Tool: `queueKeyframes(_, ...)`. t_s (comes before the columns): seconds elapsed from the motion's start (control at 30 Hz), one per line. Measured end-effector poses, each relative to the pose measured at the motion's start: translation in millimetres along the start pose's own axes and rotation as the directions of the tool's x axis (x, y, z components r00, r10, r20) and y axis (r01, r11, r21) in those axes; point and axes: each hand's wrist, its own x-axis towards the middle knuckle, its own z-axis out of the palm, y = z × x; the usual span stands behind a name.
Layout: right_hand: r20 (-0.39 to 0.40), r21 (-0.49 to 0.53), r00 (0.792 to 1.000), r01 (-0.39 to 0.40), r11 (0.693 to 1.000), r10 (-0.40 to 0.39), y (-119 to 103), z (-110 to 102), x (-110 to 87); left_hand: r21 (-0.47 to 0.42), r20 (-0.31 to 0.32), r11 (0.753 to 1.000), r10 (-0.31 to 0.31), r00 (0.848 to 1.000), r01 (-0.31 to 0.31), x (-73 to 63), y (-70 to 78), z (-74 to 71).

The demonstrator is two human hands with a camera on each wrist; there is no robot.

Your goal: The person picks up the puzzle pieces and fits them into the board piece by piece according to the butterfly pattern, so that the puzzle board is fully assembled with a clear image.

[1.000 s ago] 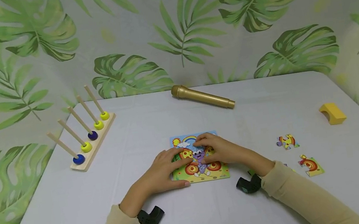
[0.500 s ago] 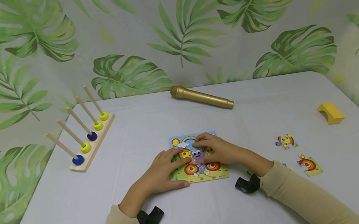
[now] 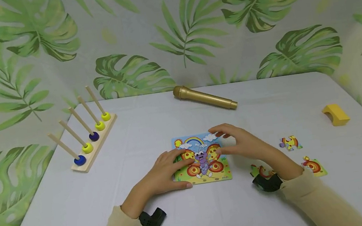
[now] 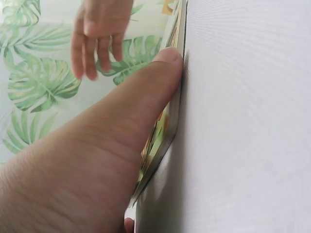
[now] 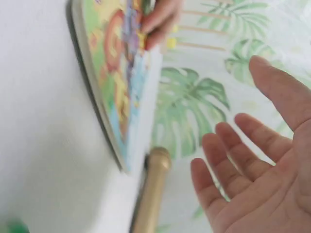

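A square puzzle board (image 3: 211,176) with a purple butterfly under a rainbow lies on the white table. My left hand (image 3: 165,172) rests over its left side, fingers spread on the picture and the thumb along its near edge. In the left wrist view the thumb (image 4: 167,58) presses against the board's rim (image 4: 167,133). Raised at the board's right side, my right hand (image 3: 245,142) has loose, spread fingers with nothing between them. The right wrist view shows its palm (image 5: 265,194) and bent-back wrist clear of the board (image 5: 104,97).
Loose puzzle pieces lie to the right: one with a yellow wing (image 3: 291,143), one with a red spiral (image 3: 313,166), another (image 3: 263,171) by the right wrist. A gold microphone (image 3: 205,97) is behind, a yellow arch block (image 3: 336,115) far right, a peg stand (image 3: 85,165) at left.
My right hand has lifted from the board and moved right, uncovering the butterfly's right wing and a loose piece near the wrist. The left hand has stayed in place.
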Motion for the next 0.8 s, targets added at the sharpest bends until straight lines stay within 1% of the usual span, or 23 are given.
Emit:
queueKeyframes(0.1,-0.086,-0.050,0.995,0.047,0.998,-0.051,-3,-18,-15.4,-0.002,0.001,1.000,-0.001,1.000,0.001,-0.1,0.3,-0.6)
queueKeyframes(0.23,-0.181,-0.103,0.977,0.091,0.990,-0.109,-3,-42,-40.7,-0.006,0.011,1.000,-0.008,1.000,0.008,0.3,0.8,-0.7)
queueKeyframes(0.3,-0.215,-0.109,0.969,0.101,0.989,-0.122,-2,-52,-53.7,-0.007,0.014,1.000,-0.012,1.000,0.012,0.6,0.8,-0.6)
queueKeyframes(0.4,-0.262,-0.121,0.962,0.052,0.991,-0.082,2,-64,-72.1,-0.005,0.023,1.000,-0.017,1.000,0.017,0.6,0.8,-0.5)
queueKeyframes(0.47,-0.291,-0.124,0.957,-0.018,0.992,-0.019,7,-70,-83.8,-0.002,0.028,1.000,-0.018,0.999,0.018,0.6,0.8,-0.4)
queueKeyframes(0.53,-0.319,-0.137,0.947,-0.085,0.987,0.037,14,-76,-94.3,-0.005,0.029,1.000,-0.016,0.999,0.016,0.5,1.1,-0.7)
queueKeyframes(0.57,-0.330,-0.140,0.942,-0.105,0.985,0.054,18,-78,-99.0,-0.007,0.028,1.000,-0.015,0.999,0.015,0.5,1.2,-0.9)
queueKeyframes(0.63,-0.348,-0.136,0.932,-0.154,0.979,0.098,27,-82,-107.5,-0.009,0.024,1.000,-0.010,1.000,0.010,0.5,1.4,-1.2)
queueKeyframes(0.7,-0.360,-0.139,0.925,-0.185,0.973,0.125,35,-84,-114.1,-0.011,0.020,1.000,-0.006,1.000,0.006,0.6,1.5,-1.4)
queueKeyframes(0.8,-0.356,-0.127,0.918,-0.232,0.964,0.174,47,-85,-121.9,-0.009,0.018,1.000,-0.006,1.000,0.006,0.6,1.3,-1.2)
